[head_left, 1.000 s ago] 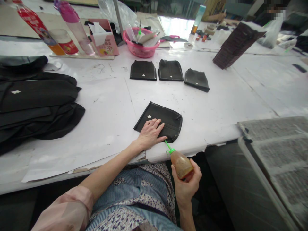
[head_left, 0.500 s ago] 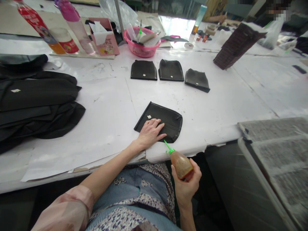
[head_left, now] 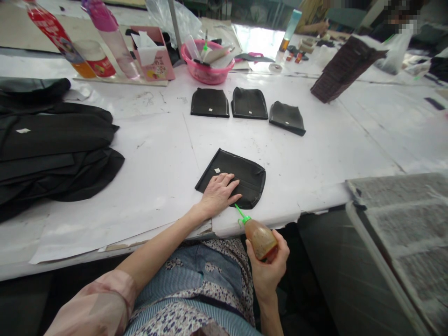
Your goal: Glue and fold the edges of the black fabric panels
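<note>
A black fabric piece (head_left: 250,179) with a small white tag lies flat near the table's front edge. My left hand (head_left: 220,191) rests on it with the fingers spread, covering its lower left part. In my right hand (head_left: 271,266) is a squeeze bottle (head_left: 259,238) of amber-brown liquid with a green nozzle. The bottle is tilted so that its tip meets the near edge of the black piece, just by my left thumb; whether it touches is hard to see. Three similar black pieces (head_left: 210,101) sit in a row farther back.
Black fabric (head_left: 52,135) is heaped at the left. Drink bottles (head_left: 59,42), a tissue box (head_left: 157,60) and a pink basket (head_left: 206,72) stand at the back. A dark wrapped block (head_left: 345,70) stands back right; a grey fabric-covered surface (head_left: 406,224) is at the right. Another person works far off.
My right hand has moved the bottle slightly left, bringing its green tip along the near edge of the black piece. My left hand has stayed in place.
</note>
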{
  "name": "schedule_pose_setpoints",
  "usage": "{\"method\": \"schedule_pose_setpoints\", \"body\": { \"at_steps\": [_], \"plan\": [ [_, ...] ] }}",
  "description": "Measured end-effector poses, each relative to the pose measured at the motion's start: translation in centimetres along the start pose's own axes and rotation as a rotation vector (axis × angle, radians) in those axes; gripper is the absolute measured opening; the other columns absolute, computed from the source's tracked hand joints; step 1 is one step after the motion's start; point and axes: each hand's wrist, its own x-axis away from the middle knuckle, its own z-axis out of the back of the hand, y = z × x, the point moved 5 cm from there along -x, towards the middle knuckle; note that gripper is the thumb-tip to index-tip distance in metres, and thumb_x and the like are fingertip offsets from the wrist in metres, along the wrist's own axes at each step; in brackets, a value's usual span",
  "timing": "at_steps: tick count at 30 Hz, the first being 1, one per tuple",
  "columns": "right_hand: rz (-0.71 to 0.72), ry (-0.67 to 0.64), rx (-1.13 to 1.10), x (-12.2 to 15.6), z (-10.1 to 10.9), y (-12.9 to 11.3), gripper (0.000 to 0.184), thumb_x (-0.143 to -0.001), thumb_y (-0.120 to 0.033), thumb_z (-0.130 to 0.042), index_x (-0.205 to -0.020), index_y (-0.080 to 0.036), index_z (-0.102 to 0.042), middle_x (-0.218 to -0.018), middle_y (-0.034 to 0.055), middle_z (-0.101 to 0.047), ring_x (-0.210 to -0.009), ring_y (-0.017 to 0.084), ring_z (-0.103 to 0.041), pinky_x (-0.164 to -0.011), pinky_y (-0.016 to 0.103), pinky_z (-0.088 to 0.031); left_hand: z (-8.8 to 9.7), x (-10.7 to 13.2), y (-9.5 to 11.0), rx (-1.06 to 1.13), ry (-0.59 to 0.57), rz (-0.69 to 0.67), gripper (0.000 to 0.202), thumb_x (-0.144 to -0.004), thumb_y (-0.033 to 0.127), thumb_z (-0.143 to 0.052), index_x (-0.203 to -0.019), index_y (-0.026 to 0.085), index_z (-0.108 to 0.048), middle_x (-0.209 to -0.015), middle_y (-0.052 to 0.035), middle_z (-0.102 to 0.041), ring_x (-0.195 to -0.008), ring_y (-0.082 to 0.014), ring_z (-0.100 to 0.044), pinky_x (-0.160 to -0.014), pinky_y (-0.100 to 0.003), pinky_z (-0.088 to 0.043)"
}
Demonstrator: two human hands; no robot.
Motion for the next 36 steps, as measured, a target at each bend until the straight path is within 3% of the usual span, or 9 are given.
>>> {"method": "schedule_pose_setpoints", "body": {
  "at_steps": [26,32,36],
  "plan": [
    [-0.063,-0.055,-0.017,0.0,-0.8,0.2,0.066,-0.074,-0.034,-0.082,-0.129,-0.019,-0.05,-0.121,0.0146,-0.057,-0.106,0.028,-0.063,-0.086,0.046,-0.058,-0.1,0.0,-0.8,0.113,-0.02,0.032,0.038,-0.092,0.041,-0.061,-0.124,0.021,-0.063,-0.134,-0.0107,-0.058,-0.126,-0.0285,-0.048,-0.101,-0.044,-0.041],
    [-0.063,-0.069,-0.032,0.1,-1.3,-0.3,0.067,-0.074,-0.035,-0.082,-0.129,-0.019,-0.049,-0.119,0.0138,-0.057,-0.104,0.027,-0.063,-0.085,0.044,-0.059,0.1,-0.1,-1.2,0.204,0.006,0.054,0.031,-0.093,0.039,-0.06,-0.117,0.02,-0.066,-0.129,-0.0092,-0.061,-0.124,-0.0258,-0.051,-0.101,-0.042,-0.043],
    [-0.039,-0.075,-0.013,-0.1,-1.5,-0.8,0.066,-0.074,-0.036,-0.082,-0.129,-0.018,-0.05,-0.117,0.0136,-0.057,-0.103,0.027,-0.064,-0.084,0.043,-0.059,0.5,0.0,-1.7,0.36,0.087,0.075,0.022,-0.097,0.035,-0.054,-0.103,0.02,-0.069,-0.115,-0.0081,-0.067,-0.113,-0.0221,-0.058,-0.097,-0.039,-0.048]
  ]
}}
